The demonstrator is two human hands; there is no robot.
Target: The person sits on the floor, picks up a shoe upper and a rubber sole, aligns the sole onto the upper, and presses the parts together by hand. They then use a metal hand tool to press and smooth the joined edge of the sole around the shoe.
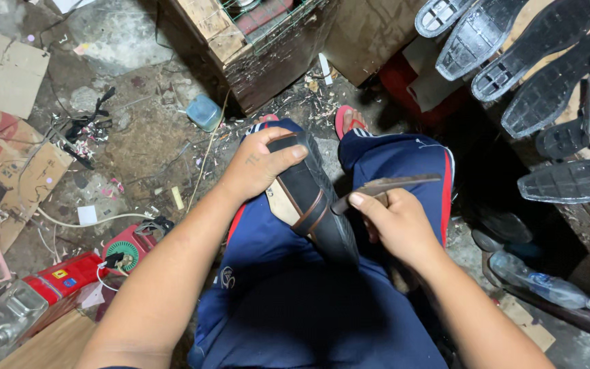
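left hand (257,164): clamps black leather shoe (312,198), sole-side up on lap
right hand (394,222): fist around dark flat metal tool (384,186), tip at sole edge
risk: tool slipping, likely nicking left fingers

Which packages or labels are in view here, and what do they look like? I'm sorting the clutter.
Red box: floor at lower left, long and flat, with small yellow and blue stickers.
Plastic bottle: lying at lower right, clear, bluish label band.
Blue container: floor by the wooden crate, small, squarish, translucent.
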